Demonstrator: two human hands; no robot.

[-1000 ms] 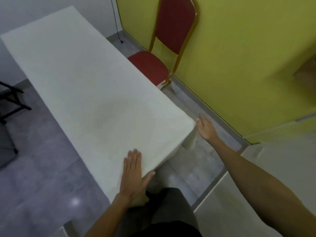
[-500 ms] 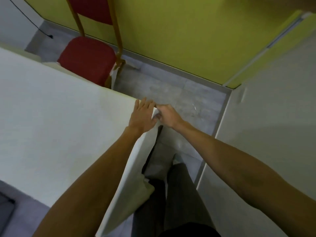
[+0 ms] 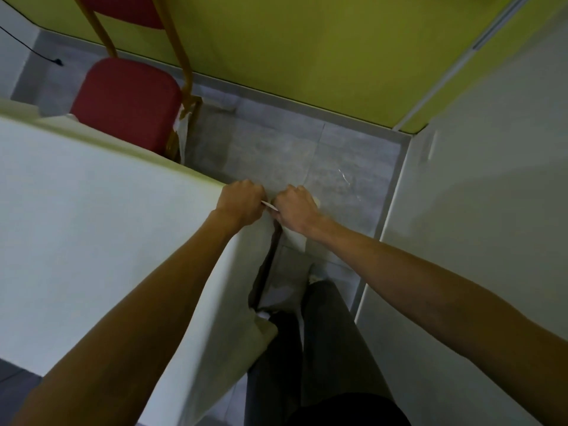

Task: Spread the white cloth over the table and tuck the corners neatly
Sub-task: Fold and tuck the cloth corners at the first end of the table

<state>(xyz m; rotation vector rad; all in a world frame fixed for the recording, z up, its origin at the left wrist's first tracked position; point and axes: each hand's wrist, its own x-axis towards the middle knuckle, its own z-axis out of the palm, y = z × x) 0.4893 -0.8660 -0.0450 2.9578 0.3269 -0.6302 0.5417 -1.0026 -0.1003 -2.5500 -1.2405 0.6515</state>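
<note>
— Can you see your fingertips?
— No. My left hand (image 3: pixel 241 204) and right hand (image 3: pixel 295 210) curl into the white cloth (image 3: pixel 92 226) at the corner, and the tips are buried in the fold.
— And the table?
— Covered by the cloth, which runs off the left edge.
— The red chair (image 3: pixel 129 99)?
— Its back is cut off at the top.

Dim, soft, wide-angle edge distortion

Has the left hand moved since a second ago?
Yes. The left hand went from the near edge of the white cloth to its corner, beside the right hand.
</note>
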